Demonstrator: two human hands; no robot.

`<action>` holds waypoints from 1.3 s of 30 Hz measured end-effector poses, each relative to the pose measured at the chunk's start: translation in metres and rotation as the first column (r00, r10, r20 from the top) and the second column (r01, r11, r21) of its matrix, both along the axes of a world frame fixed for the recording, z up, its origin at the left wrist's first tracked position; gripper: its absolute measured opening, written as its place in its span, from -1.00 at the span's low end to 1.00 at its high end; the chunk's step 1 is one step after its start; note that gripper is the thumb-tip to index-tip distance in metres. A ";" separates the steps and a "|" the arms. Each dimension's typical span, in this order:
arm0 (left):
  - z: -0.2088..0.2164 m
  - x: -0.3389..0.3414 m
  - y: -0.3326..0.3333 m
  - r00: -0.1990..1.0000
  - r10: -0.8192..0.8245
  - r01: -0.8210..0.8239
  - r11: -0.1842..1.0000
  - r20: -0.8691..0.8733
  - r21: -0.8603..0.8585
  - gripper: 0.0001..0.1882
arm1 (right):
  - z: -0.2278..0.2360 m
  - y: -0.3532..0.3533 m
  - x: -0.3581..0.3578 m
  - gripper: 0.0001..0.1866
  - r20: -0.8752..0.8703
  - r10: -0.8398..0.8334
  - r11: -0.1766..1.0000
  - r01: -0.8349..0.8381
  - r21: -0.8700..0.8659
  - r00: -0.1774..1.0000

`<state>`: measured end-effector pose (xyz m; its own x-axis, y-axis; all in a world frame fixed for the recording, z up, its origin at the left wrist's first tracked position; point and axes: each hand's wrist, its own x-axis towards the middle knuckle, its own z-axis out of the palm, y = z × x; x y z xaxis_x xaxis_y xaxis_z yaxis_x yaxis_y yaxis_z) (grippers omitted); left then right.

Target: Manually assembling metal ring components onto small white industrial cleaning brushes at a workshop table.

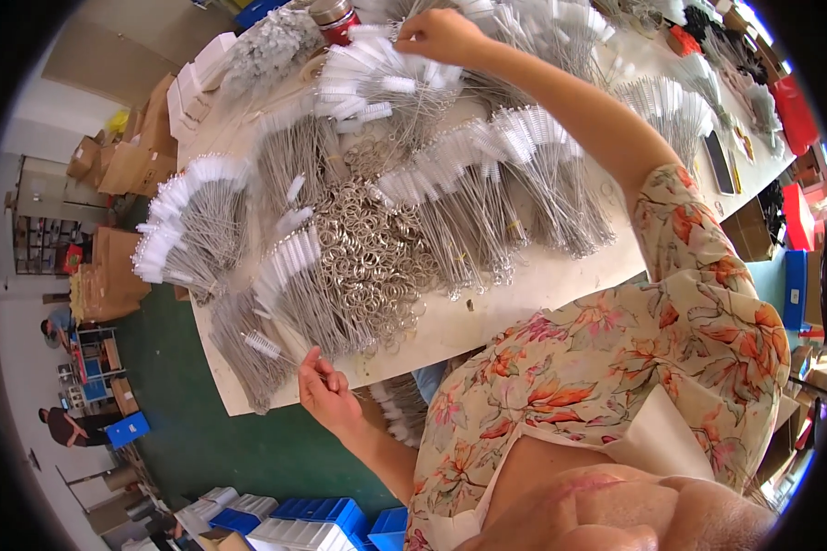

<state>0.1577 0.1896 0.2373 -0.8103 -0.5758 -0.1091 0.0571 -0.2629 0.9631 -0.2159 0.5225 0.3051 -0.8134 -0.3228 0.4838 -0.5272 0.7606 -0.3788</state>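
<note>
My left hand [329,390] is at the near edge of the table, thumb and fingers pinched on the thin wire stem of a small white-bristled wire brush [262,344]. The brush head points left, over a bundle of wire stems [248,372]. Across the table, my right hand [446,39] reaches over a fanned heap of white brushes [354,78]. Its fingers are closed; whatever they hold is hidden. Between the hands lies a big pile of metal rings [368,257]. Beside the rings sits a row of wire brushes [294,266].
More brush bundles lie left [198,216] and right [496,170] on the table [570,275]. A red jar [334,20] stands at the back, a phone [719,161] at the right. Cardboard boxes [115,266] and blue bins [322,514] stand nearby. Two people are far left.
</note>
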 end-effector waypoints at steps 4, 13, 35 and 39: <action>-0.008 0.026 -0.001 0.999 0.010 -0.009 0.999 -0.031 0.033 -0.66 | 0.001 -0.039 -0.010 -0.69 0.152 -0.213 0.957 0.174 0.232 0.965; -0.031 0.057 -0.009 0.997 0.068 -0.067 0.997 -0.043 0.025 -0.67 | -0.022 -0.043 -0.038 -0.73 0.267 -0.104 0.988 0.069 0.139 0.958; 0.047 -0.093 0.092 0.889 -0.339 0.081 0.777 -0.307 -0.624 -0.82 | 0.008 -0.128 0.237 -0.76 0.387 0.825 0.496 -0.199 -0.845 0.412; 0.005 -0.097 0.076 0.774 -0.332 -0.167 0.714 -0.539 -0.680 -0.87 | -0.026 -0.116 0.234 -0.69 0.046 0.721 0.408 -0.369 -0.835 0.692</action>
